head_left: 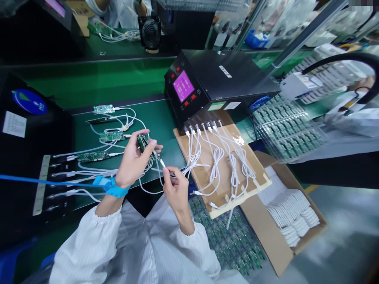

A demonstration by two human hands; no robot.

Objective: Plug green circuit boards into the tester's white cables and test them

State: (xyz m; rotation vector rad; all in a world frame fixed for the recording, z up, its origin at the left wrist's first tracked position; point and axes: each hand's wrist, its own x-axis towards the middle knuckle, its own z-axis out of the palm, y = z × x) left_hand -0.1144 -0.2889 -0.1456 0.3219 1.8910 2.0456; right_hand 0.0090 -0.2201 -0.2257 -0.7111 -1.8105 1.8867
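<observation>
Several green circuit boards (pixel 144 144) are held in my left hand (pixel 134 157), its fingers and thumb wrapped round them; a blue strap sits on that wrist. My right hand (pixel 176 185) pinches a white cable plug (pixel 162 163) at the lower end of the boards. Whether the plug is seated cannot be made out. Left of my hands, more boards (pixel 93 156) lie on the green bench (pixel 171 148) with white cables attached. To the right, bundled white cables (pixel 217 157) hang from the black tester (pixel 219 79) over a cardboard sheet (pixel 204 173).
A second black machine (pixel 35 130) stands at the left. Trays of boards (pixel 290 130) are at the right, and another board tray (pixel 233 240) sits below the cardboard. An open carton (pixel 308 236) holds white items. A person's sleeve (pixel 352 122) shows at the far right.
</observation>
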